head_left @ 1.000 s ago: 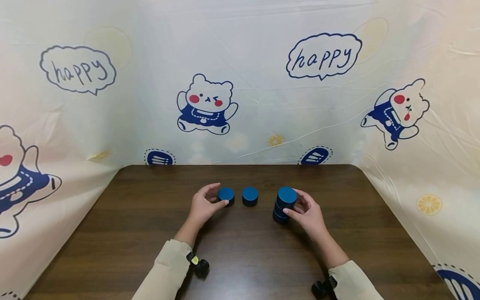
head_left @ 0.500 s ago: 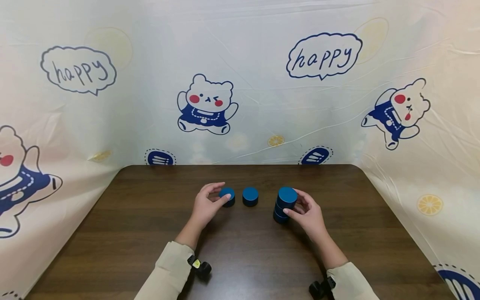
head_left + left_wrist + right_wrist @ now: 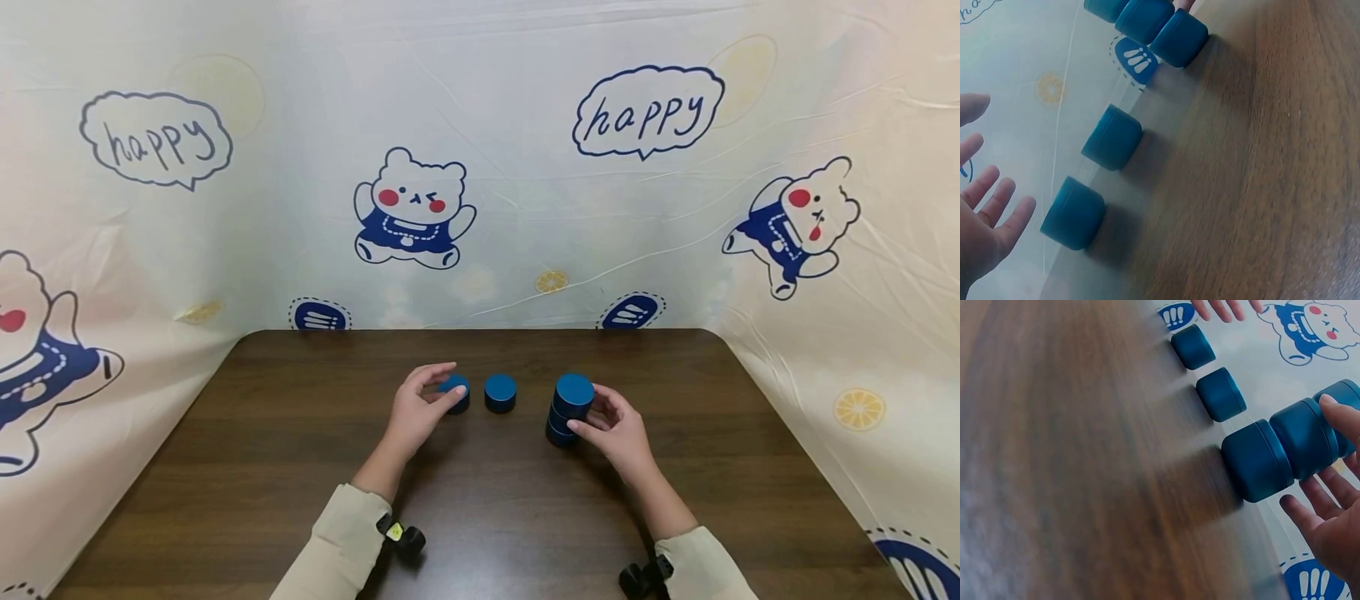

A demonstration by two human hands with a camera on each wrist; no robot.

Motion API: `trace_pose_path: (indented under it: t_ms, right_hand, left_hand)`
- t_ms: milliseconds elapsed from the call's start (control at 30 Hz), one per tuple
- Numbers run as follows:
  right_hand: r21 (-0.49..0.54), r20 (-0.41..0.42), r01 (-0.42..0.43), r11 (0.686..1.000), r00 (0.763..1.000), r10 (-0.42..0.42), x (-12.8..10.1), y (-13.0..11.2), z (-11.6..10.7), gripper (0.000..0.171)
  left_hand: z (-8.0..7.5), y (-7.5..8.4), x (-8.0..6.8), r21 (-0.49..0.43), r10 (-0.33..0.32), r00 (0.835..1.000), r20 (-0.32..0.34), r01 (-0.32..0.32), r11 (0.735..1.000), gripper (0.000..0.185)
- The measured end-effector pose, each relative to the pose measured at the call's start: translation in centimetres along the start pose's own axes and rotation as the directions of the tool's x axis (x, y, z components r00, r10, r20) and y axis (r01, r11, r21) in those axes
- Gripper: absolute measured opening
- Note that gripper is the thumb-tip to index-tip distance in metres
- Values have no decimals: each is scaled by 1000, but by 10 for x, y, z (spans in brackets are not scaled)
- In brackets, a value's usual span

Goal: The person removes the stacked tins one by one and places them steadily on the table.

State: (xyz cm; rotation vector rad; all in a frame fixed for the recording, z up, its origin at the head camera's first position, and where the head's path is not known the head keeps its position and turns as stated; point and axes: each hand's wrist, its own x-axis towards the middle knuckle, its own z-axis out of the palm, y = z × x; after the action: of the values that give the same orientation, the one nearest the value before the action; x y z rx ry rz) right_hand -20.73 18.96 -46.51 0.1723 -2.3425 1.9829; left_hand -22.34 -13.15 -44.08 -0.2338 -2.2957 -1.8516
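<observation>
Several short blue cylinders, each with a seam line near one end, stand on the table. One cylinder (image 3: 459, 405) is partly hidden in the head view by my left hand (image 3: 412, 414), whose fingers are spread. The left wrist view shows a gap between those fingers and that cylinder (image 3: 1074, 214). A single cylinder (image 3: 500, 393) stands just to its right. Farther right is an upright stack of three cylinders (image 3: 572, 398). My right hand (image 3: 622, 433) is at the stack's right side, thumb in front and fingers loosely spread; whether they touch it I cannot tell.
The brown wooden table (image 3: 480, 500) has rounded far corners. Behind and beside it hangs a pale cloth (image 3: 495, 100) printed with bears and lemon slices. A small black camera (image 3: 408, 542) is on the left wrist, another (image 3: 637, 579) on the right.
My left hand has shifted slightly right and its fingertips have risen over the left cylinder. My right hand has eased a little to the right from the stack. The cylinders look unmoved.
</observation>
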Motion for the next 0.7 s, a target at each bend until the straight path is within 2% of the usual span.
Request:
trace_pose_path:
  t_ms: [133, 367, 600, 700]
  right_hand:
    - [1, 3, -3, 1000, 1000, 3, 0, 1, 0, 67]
    - [23, 28, -14, 1000, 1000, 13, 1, 5, -1, 71]
    - [35, 66, -43, 998, 997, 40, 3, 5, -3, 71]
    - [32, 85, -45, 998, 995, 42, 1, -2, -2, 67]
  left_hand:
    - [3, 6, -2, 6, -7, 1000, 16, 7, 1000, 42]
    - [5, 41, -15, 16, -19, 998, 60, 18, 1000, 41]
    - [12, 45, -18, -9, -14, 994, 107, 15, 1000, 40]
    - [17, 44, -18, -16, -13, 991, 134, 15, 1000, 40]
